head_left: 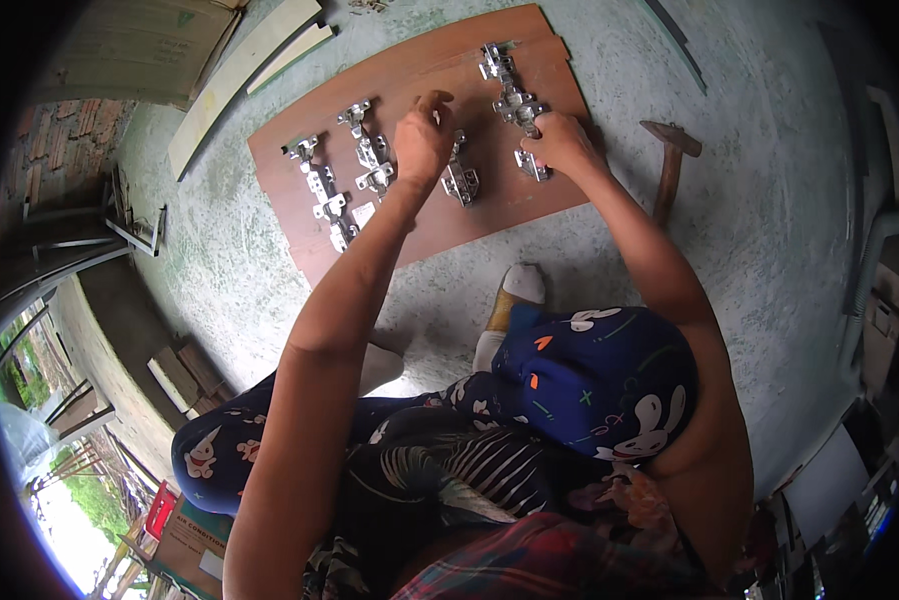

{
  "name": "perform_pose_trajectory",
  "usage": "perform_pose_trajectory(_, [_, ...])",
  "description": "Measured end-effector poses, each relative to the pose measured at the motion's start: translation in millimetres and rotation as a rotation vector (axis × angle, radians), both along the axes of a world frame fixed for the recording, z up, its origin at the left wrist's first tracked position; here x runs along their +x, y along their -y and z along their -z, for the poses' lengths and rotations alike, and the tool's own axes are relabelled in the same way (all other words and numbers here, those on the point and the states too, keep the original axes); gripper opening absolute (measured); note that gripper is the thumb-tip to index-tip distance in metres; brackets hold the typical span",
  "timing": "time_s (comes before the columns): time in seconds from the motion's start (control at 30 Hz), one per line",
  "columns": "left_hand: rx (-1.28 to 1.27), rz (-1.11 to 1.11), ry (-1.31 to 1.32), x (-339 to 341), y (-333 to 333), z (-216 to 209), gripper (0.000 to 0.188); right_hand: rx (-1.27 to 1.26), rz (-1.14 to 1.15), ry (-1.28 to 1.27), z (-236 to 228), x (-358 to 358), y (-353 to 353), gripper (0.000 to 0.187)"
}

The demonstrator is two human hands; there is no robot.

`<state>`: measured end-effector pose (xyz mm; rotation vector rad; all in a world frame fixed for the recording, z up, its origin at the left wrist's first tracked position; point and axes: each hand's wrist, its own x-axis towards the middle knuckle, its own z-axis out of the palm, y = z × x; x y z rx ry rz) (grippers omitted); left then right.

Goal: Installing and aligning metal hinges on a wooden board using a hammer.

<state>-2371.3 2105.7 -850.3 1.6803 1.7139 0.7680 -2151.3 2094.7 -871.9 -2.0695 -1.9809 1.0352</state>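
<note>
Metal hinges (515,107) lie in rows on a brown board (439,62), the rightmost row at the bent fingers of the right hand (563,145). Left hand (424,140), fingers curled, blocks my view mid-board; whether either pinches, I can't tell. Rightward, a hammer (668,180) lies on the floor (759,210).

A hammer (670,172) with a wooden handle is laid on the grey floor (784,210) at the right. Pale strips (239,85) are laid near a large cardboard piece (119,50) at the upper left, where brickwork (74,145) is partly seen. Greenery (97,485) is glimpsed at the lower left, near a carton (182,545).
</note>
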Motion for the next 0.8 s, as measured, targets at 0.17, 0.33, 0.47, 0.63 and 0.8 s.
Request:
perform_pose_trajectory(0.17, [-0.010, 0.139, -0.013, 17.0, -32.2, 2.7, 0.030, -0.069, 0.180, -0.287, -4.1, 11.6, 0.6, 0.022])
perform_pose_trajectory(0.33, [0.025, 0.333, -0.176, 40.2, -53.9, 12.7, 0.042, -0.112, 0.239, -0.317, 2.4, 23.8, -0.6, 0.022])
perform_pose_trajectory(0.47, [0.044, 0.439, -0.252, 52.5, -64.7, 18.3, 0.041, -0.161, 0.227, -0.313, -4.4, 22.1, -1.3, 0.023])
perform_pose_trajectory(0.63, [-0.168, 0.542, -0.321, 63.6, -68.2, 14.8, 0.045, -0.129, 0.158, -0.278, 6.1, 29.6, 0.5, 0.025])
perform_pose_trajectory(0.8, [-0.185, 0.529, -0.369, 58.4, -60.6, 20.8, 0.043, -0.125, 0.062, -0.238, 3.6, 22.3, 0.9, 0.025])
